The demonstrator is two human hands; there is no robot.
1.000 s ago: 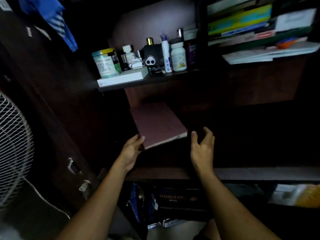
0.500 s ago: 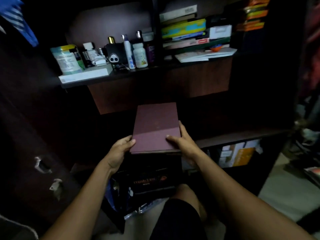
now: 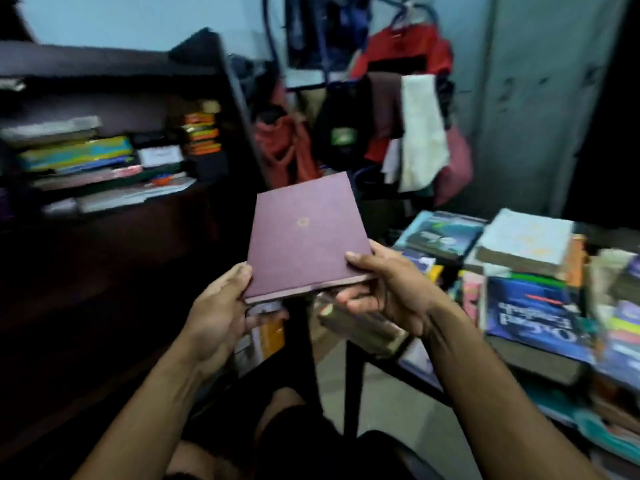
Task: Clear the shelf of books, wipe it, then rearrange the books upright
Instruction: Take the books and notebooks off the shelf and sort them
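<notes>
A maroon hardcover book with a small gold emblem is held flat in the air at the centre of the head view. My left hand grips its near left corner, thumb on the cover and fingers under it. My right hand grips its near right corner the same way. The dark wooden shelf unit stands at the left; its upper shelf holds flat stacks of books. The book is out of the shelf, between it and the piles at the right.
Several books lie in piles on a surface at the right, a blue dictionary among them. Clothes hang on a rack behind. A grey door stands at the back right. My knees show below.
Both hands took the maroon book off the dark lower shelf and carried it out. The view has swung right, from the shelf toward the book piles.
</notes>
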